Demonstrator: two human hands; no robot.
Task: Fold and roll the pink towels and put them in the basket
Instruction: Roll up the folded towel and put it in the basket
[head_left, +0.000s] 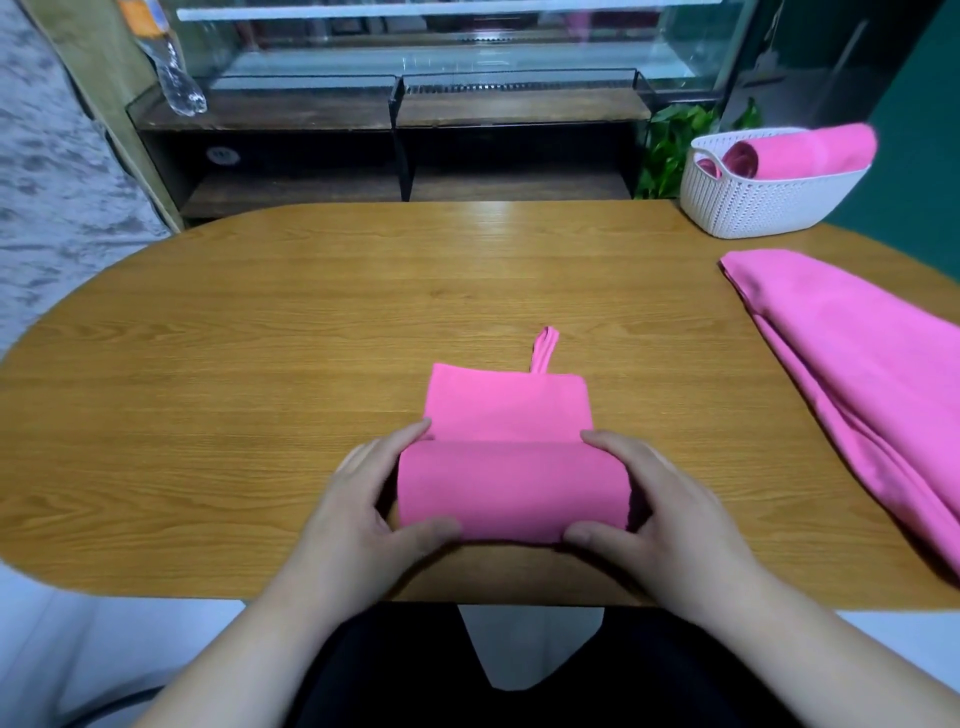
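Half-rolled pink towel (511, 488), loop (544, 351) outward, left hand (358, 504) and right hand (670, 512) clasping its ends.

I've got the left hand (358, 499) and right hand (670, 509) curled round either end of the rolled towel (511, 488), thumbs on its near side.

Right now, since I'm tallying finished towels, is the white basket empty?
No, a rolled pink towel lies in the white basket, its end sticking out past the rim.
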